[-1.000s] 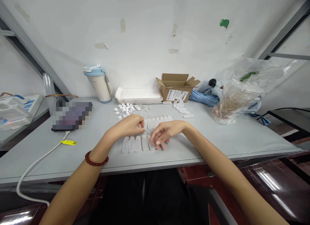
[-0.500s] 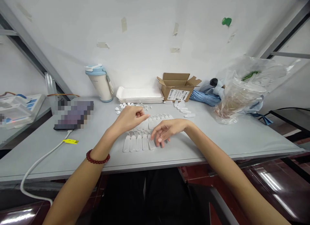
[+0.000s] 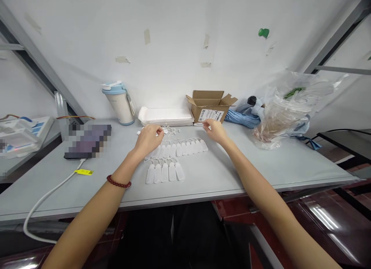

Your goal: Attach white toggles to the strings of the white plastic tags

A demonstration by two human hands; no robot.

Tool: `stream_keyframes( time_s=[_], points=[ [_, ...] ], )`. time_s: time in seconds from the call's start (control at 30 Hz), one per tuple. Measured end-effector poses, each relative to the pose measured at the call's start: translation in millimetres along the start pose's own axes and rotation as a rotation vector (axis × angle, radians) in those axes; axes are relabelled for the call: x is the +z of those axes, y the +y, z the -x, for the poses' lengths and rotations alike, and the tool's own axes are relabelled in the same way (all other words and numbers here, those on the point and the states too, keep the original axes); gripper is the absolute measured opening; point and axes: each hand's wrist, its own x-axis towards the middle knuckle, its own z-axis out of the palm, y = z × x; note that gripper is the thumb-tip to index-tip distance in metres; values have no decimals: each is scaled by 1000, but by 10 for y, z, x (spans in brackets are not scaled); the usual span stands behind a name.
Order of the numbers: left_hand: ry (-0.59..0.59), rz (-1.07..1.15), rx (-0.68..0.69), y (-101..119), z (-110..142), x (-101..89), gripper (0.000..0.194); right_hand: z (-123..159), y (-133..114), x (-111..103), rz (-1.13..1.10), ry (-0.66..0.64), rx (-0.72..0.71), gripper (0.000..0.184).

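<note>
My left hand is over the pile of white caps at the back of the table, its fingers curled in; what they hold, if anything, is hidden. In front of the cardboard box, my right hand has bent fingertips down at the loose small bottles, most of which it covers. One loose bottle shows beside its fingertips. Translucent bottles with white cords lie in two rows: a long back row, and a short front row. White cords lie beyond the left hand.
Along the wall stand a tumbler, a stack of white flat trays and an open cardboard box. Blue cloth and a plastic bag with a cup are at right. A phone with a white cable is at left.
My right hand has moved from the end of the front bottle row back to the loose bottles by the box. My left hand has drawn back left over the caps.
</note>
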Motion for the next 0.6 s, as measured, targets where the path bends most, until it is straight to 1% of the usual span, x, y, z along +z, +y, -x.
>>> stream_keyframes(
  time_s=[0.07,0.13,0.2,0.3,0.4,0.5,0.6],
  points=[
    [-14,-10,8,-59,-114,53,24,-44,37,56,122,-17,-61,33],
    [-59,-30,40,-90,-251,101,28,-78,60,91,208,-60,-102,39],
    [-139,-34,79,-92,-378,149,30,-94,85,113,257,-105,-114,43],
    [-268,12,113,-64,-504,238,34,-88,131,135,278,-155,-108,42],
    [-341,1,173,-38,-548,335,38,-71,169,163,286,-162,-111,42],
    [-391,-48,214,-29,-542,396,40,-66,185,203,309,-131,-127,46],
    [-400,-82,225,-36,-502,411,42,-69,190,224,320,-133,-123,51]
  ],
)
